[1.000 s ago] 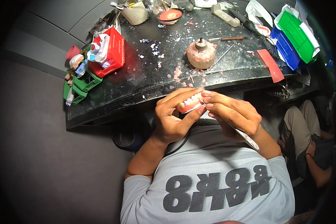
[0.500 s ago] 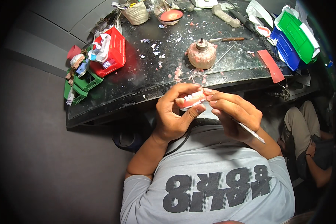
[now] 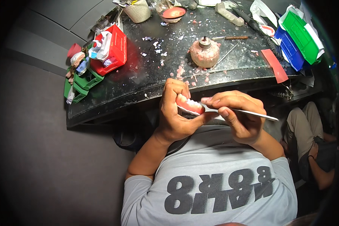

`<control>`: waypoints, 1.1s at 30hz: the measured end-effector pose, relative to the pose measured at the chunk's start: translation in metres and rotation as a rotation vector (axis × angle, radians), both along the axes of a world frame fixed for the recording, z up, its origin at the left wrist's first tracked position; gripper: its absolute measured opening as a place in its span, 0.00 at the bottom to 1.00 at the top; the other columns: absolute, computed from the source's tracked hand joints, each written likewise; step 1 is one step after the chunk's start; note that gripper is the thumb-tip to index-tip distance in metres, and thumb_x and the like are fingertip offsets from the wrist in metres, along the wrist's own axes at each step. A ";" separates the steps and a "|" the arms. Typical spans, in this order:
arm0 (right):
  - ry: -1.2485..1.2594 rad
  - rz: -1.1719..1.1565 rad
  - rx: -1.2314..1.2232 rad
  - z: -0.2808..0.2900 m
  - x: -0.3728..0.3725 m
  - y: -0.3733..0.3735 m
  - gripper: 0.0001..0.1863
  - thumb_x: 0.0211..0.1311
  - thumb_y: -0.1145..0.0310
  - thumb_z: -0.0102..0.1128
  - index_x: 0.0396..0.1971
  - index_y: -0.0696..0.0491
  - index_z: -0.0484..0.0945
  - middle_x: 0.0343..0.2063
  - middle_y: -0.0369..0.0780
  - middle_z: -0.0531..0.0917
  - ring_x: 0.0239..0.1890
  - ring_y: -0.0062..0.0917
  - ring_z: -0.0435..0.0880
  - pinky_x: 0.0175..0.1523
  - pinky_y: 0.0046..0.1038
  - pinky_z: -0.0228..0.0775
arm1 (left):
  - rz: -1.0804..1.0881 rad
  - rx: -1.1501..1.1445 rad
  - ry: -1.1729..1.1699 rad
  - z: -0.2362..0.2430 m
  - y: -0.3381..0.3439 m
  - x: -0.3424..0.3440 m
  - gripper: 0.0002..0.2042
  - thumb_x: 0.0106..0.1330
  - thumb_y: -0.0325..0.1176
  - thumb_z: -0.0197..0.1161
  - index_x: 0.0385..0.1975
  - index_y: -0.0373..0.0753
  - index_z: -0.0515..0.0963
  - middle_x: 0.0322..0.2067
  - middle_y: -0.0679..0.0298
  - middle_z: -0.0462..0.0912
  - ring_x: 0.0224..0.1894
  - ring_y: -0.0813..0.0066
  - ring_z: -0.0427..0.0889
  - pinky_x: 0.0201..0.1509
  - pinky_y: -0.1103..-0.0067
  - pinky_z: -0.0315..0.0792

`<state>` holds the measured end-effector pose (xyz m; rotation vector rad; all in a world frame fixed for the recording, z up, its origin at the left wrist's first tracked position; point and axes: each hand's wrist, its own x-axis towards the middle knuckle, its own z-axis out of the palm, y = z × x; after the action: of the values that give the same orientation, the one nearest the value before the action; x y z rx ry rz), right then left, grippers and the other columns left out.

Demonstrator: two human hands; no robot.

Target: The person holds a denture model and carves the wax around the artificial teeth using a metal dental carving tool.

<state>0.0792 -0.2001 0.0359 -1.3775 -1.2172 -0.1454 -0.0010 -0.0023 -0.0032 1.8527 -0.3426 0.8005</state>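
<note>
My left hand (image 3: 175, 118) is closed round a pink denture piece (image 3: 189, 106) with white teeth, tilted between thumb and fingers. My right hand (image 3: 245, 118) pinches a long, thin metal hand tool (image 3: 263, 115), held nearly level, its handle sticking out to the right; its tip is at the right side of the teeth, and I cannot tell whether it touches them. Both hands are just in front of the bench edge, below a wax-spattered round burner (image 3: 204, 56).
Dark bench (image 3: 147, 71) holds scraps, a red bin (image 3: 118, 49), green bins (image 3: 84, 83), a woven cup (image 3: 137, 11), a knife (image 3: 231, 38), a metal rod (image 3: 226, 54), a pink strip (image 3: 274, 66), blue and green trays (image 3: 299, 34). Another person's legs (image 3: 303, 132) are at right.
My left hand has turned the denture, its fingers now higher and more curled. My right hand has swung the tool from a downward slant to nearly level, its handle moving up and right.
</note>
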 end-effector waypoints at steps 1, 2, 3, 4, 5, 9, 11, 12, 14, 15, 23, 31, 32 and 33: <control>0.032 -0.006 0.019 -0.001 0.000 0.001 0.06 0.67 0.79 0.68 0.41 0.64 0.86 0.38 0.47 0.91 0.41 0.36 0.92 0.47 0.31 0.85 | 0.034 0.058 -0.014 0.001 0.000 0.000 0.32 0.48 0.33 0.88 0.39 0.41 0.63 0.38 0.65 0.64 0.38 0.77 0.66 0.44 0.77 0.67; 0.038 0.008 0.005 0.000 0.001 0.002 0.06 0.68 0.78 0.67 0.41 0.65 0.86 0.38 0.48 0.91 0.39 0.35 0.92 0.46 0.30 0.85 | 0.033 0.057 -0.012 0.002 -0.001 0.000 0.32 0.48 0.33 0.88 0.39 0.41 0.63 0.38 0.65 0.64 0.38 0.77 0.66 0.44 0.77 0.67; 0.039 0.008 0.004 -0.001 0.000 0.002 0.06 0.68 0.78 0.67 0.41 0.65 0.86 0.38 0.48 0.91 0.39 0.35 0.92 0.46 0.30 0.85 | 0.055 0.045 -0.031 0.003 -0.002 0.000 0.31 0.47 0.32 0.88 0.38 0.40 0.65 0.36 0.63 0.66 0.36 0.74 0.68 0.42 0.76 0.67; 0.098 0.037 0.014 -0.003 0.000 0.002 0.06 0.68 0.78 0.67 0.41 0.65 0.86 0.38 0.48 0.91 0.39 0.34 0.92 0.46 0.30 0.84 | 0.077 0.034 -0.051 0.003 -0.002 0.000 0.29 0.46 0.32 0.87 0.37 0.39 0.67 0.35 0.61 0.68 0.34 0.70 0.69 0.40 0.74 0.67; 0.157 0.065 0.024 -0.004 -0.001 0.002 0.06 0.68 0.78 0.67 0.41 0.65 0.87 0.38 0.48 0.91 0.38 0.33 0.92 0.46 0.29 0.84 | 0.077 0.034 -0.050 0.003 -0.002 0.000 0.29 0.46 0.32 0.87 0.37 0.39 0.67 0.35 0.61 0.68 0.34 0.70 0.69 0.40 0.74 0.67; 0.186 0.084 0.039 -0.006 -0.001 0.002 0.06 0.69 0.79 0.67 0.41 0.65 0.87 0.37 0.48 0.91 0.38 0.31 0.92 0.45 0.29 0.84 | 0.089 0.056 -0.055 0.004 -0.002 0.000 0.29 0.46 0.31 0.86 0.37 0.39 0.67 0.34 0.61 0.68 0.34 0.70 0.69 0.39 0.74 0.67; 0.186 0.087 0.029 -0.006 -0.001 0.002 0.06 0.69 0.79 0.66 0.41 0.65 0.87 0.37 0.49 0.91 0.38 0.32 0.92 0.45 0.29 0.84 | 0.090 0.065 -0.061 0.004 -0.002 0.000 0.29 0.46 0.31 0.86 0.36 0.39 0.67 0.34 0.61 0.68 0.34 0.70 0.69 0.38 0.74 0.67; 0.186 0.087 0.029 -0.006 -0.001 0.002 0.06 0.69 0.79 0.66 0.41 0.65 0.87 0.37 0.49 0.91 0.38 0.32 0.92 0.45 0.29 0.84 | 0.090 0.060 -0.052 0.003 -0.002 -0.001 0.29 0.45 0.30 0.86 0.36 0.39 0.67 0.34 0.61 0.68 0.34 0.70 0.69 0.38 0.74 0.67; 0.170 0.086 0.024 -0.005 -0.001 0.003 0.05 0.68 0.80 0.66 0.41 0.65 0.87 0.37 0.49 0.91 0.38 0.32 0.92 0.46 0.29 0.85 | 0.089 0.056 -0.042 0.002 -0.001 -0.001 0.29 0.45 0.30 0.85 0.36 0.39 0.66 0.34 0.60 0.68 0.34 0.70 0.69 0.38 0.74 0.67; 0.170 0.086 0.024 -0.005 -0.001 0.002 0.05 0.68 0.80 0.66 0.41 0.65 0.87 0.37 0.49 0.91 0.38 0.32 0.92 0.46 0.29 0.85 | 0.081 0.051 -0.038 0.002 -0.001 -0.001 0.28 0.44 0.30 0.85 0.36 0.39 0.66 0.34 0.60 0.68 0.34 0.70 0.69 0.39 0.74 0.67; 0.235 0.153 0.019 -0.007 0.001 0.000 0.05 0.68 0.82 0.66 0.41 0.66 0.86 0.37 0.50 0.91 0.40 0.33 0.92 0.46 0.29 0.85 | 0.054 0.022 -0.017 0.002 -0.001 -0.001 0.28 0.44 0.29 0.84 0.36 0.39 0.67 0.34 0.60 0.68 0.34 0.70 0.69 0.40 0.74 0.67; 0.284 0.176 0.008 -0.007 0.002 0.000 0.05 0.69 0.81 0.65 0.40 0.66 0.87 0.38 0.50 0.91 0.42 0.32 0.92 0.48 0.29 0.85 | -0.019 0.001 0.042 0.001 0.003 -0.002 0.29 0.48 0.28 0.85 0.38 0.41 0.64 0.38 0.65 0.65 0.39 0.78 0.66 0.46 0.79 0.67; 0.279 0.189 0.011 -0.007 0.003 0.000 0.05 0.70 0.81 0.64 0.40 0.66 0.86 0.38 0.50 0.91 0.42 0.32 0.92 0.49 0.29 0.85 | -0.020 0.000 0.041 0.001 0.002 -0.001 0.29 0.48 0.28 0.85 0.38 0.41 0.64 0.38 0.65 0.65 0.39 0.78 0.66 0.46 0.79 0.67; 0.279 0.191 0.012 -0.010 0.003 0.001 0.05 0.70 0.81 0.64 0.40 0.66 0.86 0.38 0.50 0.91 0.42 0.32 0.92 0.49 0.29 0.85 | -0.006 -0.027 0.043 0.001 0.002 -0.001 0.30 0.46 0.30 0.86 0.38 0.40 0.65 0.37 0.64 0.66 0.37 0.76 0.67 0.45 0.77 0.68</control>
<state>0.0818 -0.1991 0.0256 -1.2176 -1.1027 0.1688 -0.0020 -0.0006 -0.0026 1.8404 -0.3088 0.7564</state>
